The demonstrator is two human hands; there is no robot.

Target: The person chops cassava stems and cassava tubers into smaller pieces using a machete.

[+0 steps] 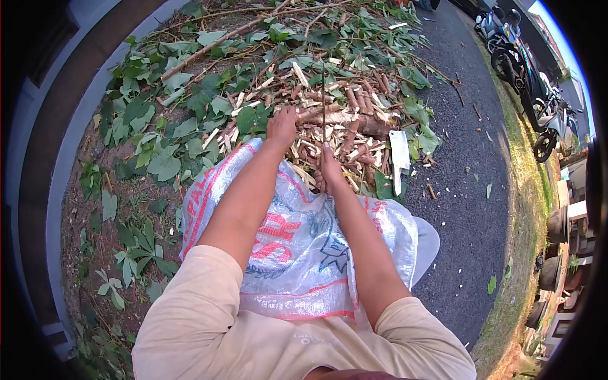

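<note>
My right hand (pixel 330 168) is wrapped round the handle of a long knife (pixel 324 101), whose thin blade points away from me and is seen edge-on. Just left of the blade, my left hand (pixel 283 128) has its fingers curled on a brown stick (pixel 310 114), which lies across a thick log (pixel 373 125). Exactly how the fingers grip the stick is partly hidden. Chopped pale and brown wood pieces (pixel 345 142) are heaped about the log. A cleaver (pixel 399 155) with a pale blade lies right of the heap. A printed woven sack (pixel 291 253) covers my lap.
Cut green leaves (pixel 166 161) and long branches (pixel 218 43) spread over the ground to the left and beyond the heap. An asphalt road (pixel 465 209) runs along the right, with motorcycles (pixel 538 101) parked past its grass verge. A low wall (pixel 54 190) curves along the left.
</note>
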